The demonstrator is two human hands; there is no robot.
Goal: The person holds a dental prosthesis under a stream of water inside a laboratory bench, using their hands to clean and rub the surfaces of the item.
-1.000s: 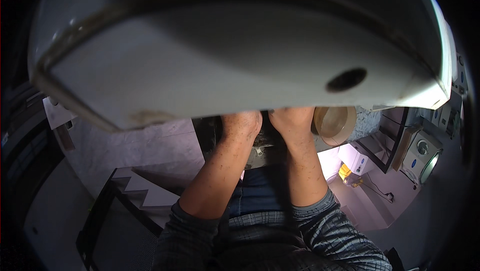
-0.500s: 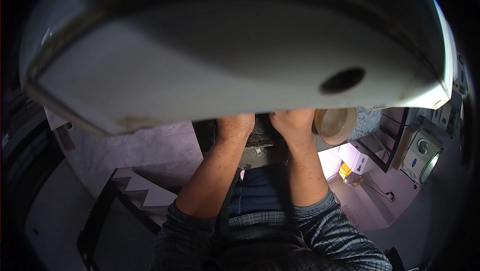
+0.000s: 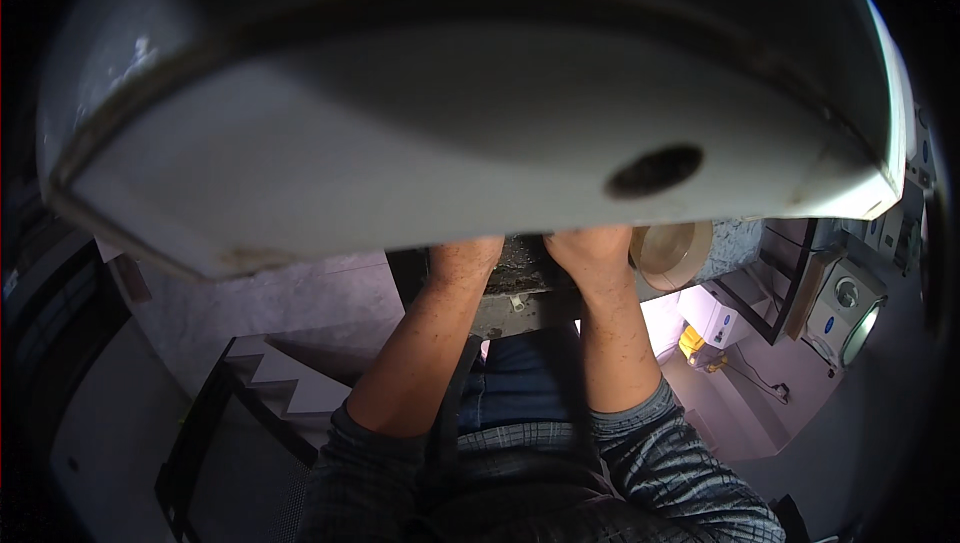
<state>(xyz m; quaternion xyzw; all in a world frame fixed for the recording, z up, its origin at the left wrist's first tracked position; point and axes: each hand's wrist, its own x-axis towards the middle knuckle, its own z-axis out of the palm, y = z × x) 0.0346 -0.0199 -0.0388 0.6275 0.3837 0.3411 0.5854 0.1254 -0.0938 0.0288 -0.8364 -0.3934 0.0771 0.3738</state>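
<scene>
A large white housing (image 3: 400,143) with a dark oval hole fills the upper view and covers the fingers of both hands. Just under its lower edge, the wrist and back of my left hand (image 3: 467,260) show over a dark, wet-looking work surface (image 3: 518,271). To the right, the back of my right hand (image 3: 594,248) reaches under the same edge. Whatever the fingers touch or hold is hidden. Close beside my right hand stands a round, tan, translucent bowl (image 3: 672,253).
Right of the bowl lies a mottled blue-grey surface (image 3: 735,248). Farther right are a black frame (image 3: 790,283) and a pale machine with a lit round opening (image 3: 845,308). A yellow item (image 3: 692,341) sits low right. A black-framed mesh object (image 3: 210,443) stands lower left.
The housing's dark hole has shifted slightly left and down in view. Both hands stay under the edge, with only small shifts of the forearms.
</scene>
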